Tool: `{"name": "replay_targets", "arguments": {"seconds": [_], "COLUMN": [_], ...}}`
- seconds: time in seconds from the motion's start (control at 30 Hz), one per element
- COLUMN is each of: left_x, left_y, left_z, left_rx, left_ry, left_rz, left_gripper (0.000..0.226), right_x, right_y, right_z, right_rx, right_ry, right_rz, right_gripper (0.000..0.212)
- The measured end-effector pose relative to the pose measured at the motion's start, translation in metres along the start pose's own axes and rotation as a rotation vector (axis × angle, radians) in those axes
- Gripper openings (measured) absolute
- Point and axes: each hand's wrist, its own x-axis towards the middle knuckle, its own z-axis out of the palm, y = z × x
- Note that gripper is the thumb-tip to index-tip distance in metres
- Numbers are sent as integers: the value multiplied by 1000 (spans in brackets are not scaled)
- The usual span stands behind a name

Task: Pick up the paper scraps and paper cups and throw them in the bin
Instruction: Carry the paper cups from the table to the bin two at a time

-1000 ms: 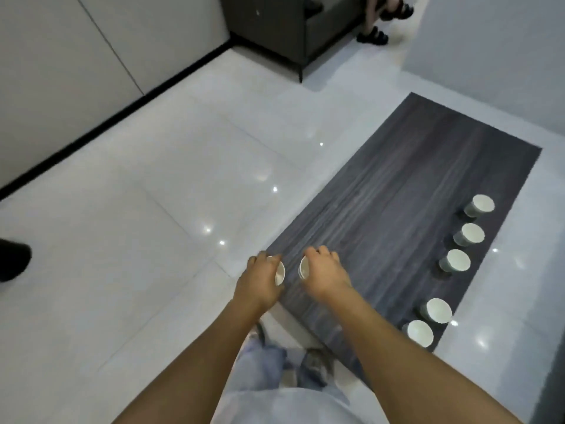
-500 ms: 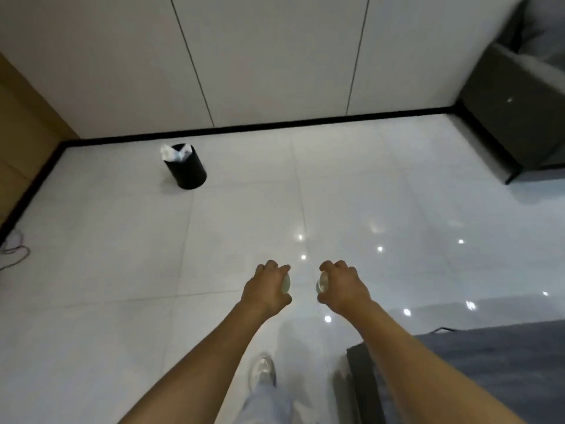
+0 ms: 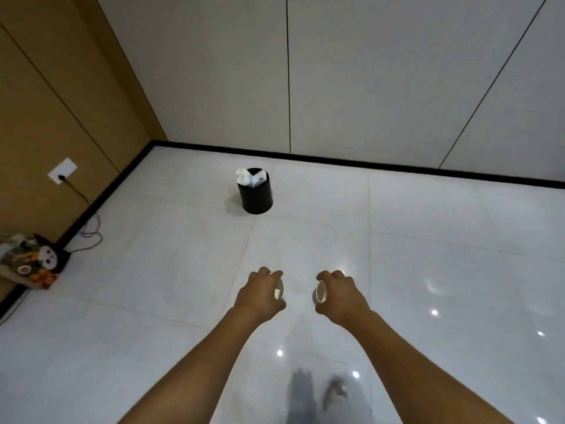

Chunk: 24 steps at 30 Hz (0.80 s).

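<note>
Bin (image 3: 255,191) nearer — hands (image 3: 262,296) grip cups (image 3: 279,290).

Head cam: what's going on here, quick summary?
A person holds one small white paper cup in each hand: the left hand grips one cup, the right hand grips the other. Both are held out over the glossy white tiled floor, facing a black round bin near the wall, with white paper already poking out.

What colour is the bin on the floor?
Black, with white paper poking out; the bin shows in the head view.
</note>
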Motion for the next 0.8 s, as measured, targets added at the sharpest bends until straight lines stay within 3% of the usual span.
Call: {"name": "replay_targets", "arguments": {"seconds": [0.43,0.8], "left_x": [232,414], "left_y": [14,-68], "left_z": [-99,-184], "left_rx": [-215,-241], "left_ry": [81,113], "left_rz": [-217,-374], "left_gripper": [65,61], "right_x": [283,502], "right_y": [-28,-116], "right_z": [-135,-168], "right_rx": [-137,-193], "right_ry": [-77,-162], "right_rz": [-154,-283], "right_gripper": [66,67]}}
